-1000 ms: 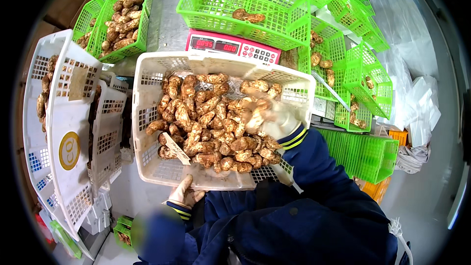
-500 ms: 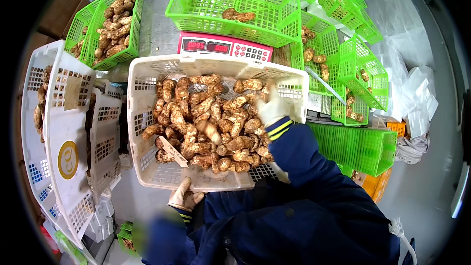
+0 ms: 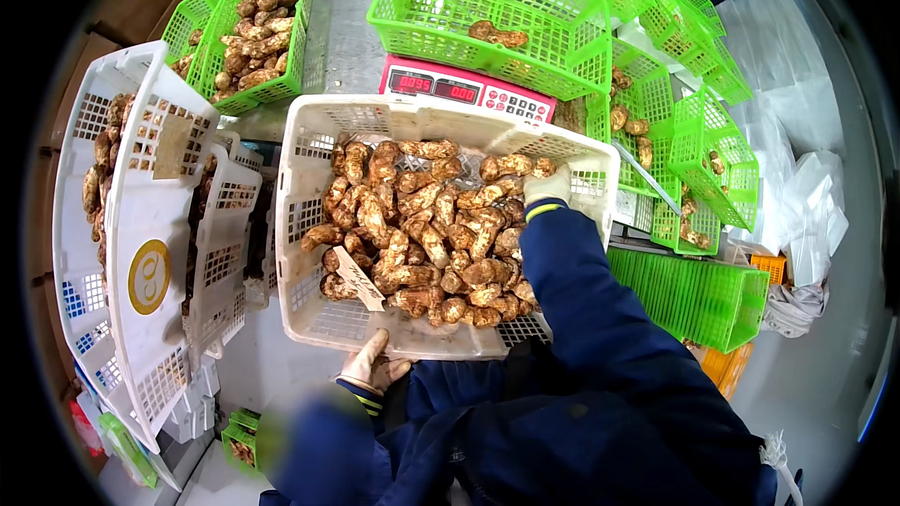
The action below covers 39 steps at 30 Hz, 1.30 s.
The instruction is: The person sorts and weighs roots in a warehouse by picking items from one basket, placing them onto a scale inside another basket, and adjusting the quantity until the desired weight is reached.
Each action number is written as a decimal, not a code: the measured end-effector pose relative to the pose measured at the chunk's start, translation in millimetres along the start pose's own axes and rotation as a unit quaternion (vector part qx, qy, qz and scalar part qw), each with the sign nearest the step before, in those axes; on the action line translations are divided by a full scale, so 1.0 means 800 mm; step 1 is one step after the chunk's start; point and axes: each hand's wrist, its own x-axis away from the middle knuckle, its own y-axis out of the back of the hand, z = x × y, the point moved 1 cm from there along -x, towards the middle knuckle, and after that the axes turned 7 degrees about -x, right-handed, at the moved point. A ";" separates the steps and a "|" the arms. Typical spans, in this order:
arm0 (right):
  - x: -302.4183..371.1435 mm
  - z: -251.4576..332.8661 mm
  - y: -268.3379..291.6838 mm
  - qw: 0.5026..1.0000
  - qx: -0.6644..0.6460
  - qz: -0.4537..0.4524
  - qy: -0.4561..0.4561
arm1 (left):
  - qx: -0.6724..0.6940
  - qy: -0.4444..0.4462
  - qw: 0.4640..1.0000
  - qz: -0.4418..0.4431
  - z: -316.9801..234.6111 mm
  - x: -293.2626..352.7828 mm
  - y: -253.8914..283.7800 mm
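In front of me a white plastic basket (image 3: pixel 309 328) holds a heap of brown-and-cream matsutake mushrooms (image 3: pixel 441 225). A cut cardboard tag (image 3: pixel 358 279) with handwriting lies on the heap's left. At the basket's near wall, my gloved left hand (image 3: pixel 373 365) is closed on the lower edge, thumb up against the outside. My gloved right hand (image 3: pixel 547 189) reaches inside at the right end, beside a mushroom's rounded cap (image 3: pixel 544 168). Its fingers are mostly hidden from this angle, so I cannot make out a grip.
Beyond the basket a red scale (image 3: pixel 469 89) carries a green basket (image 3: pixel 487 47) with few mushrooms. More green baskets (image 3: pixel 717 159) stand right, above nested empty ones (image 3: pixel 694 295). A filled green basket (image 3: pixel 258 42) is back left. White crates (image 3: pixel 145 225) stand on edge at left.
The whole view has shifted, moving the scene rightward. A mushroom blurred by motion over the heap is no longer blurred. My right hand has moved slightly up along the basket's right end.
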 end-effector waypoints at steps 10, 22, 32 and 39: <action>0.054 -0.007 0.080 0.634 -0.577 0.515 0.019 | -0.050 -0.015 0.999 0.014 0.006 0.001 0.004; 0.080 0.014 0.085 0.643 -0.568 0.513 0.028 | -0.016 -0.025 0.999 -0.022 0.001 0.009 -0.008; 0.045 0.129 0.147 0.671 -0.591 0.415 0.169 | -0.041 -0.011 0.999 -0.001 0.002 0.008 -0.008; -0.137 0.232 0.122 0.903 -0.338 0.197 0.176 | 0.001 0.012 0.999 0.032 -0.004 -0.005 -0.005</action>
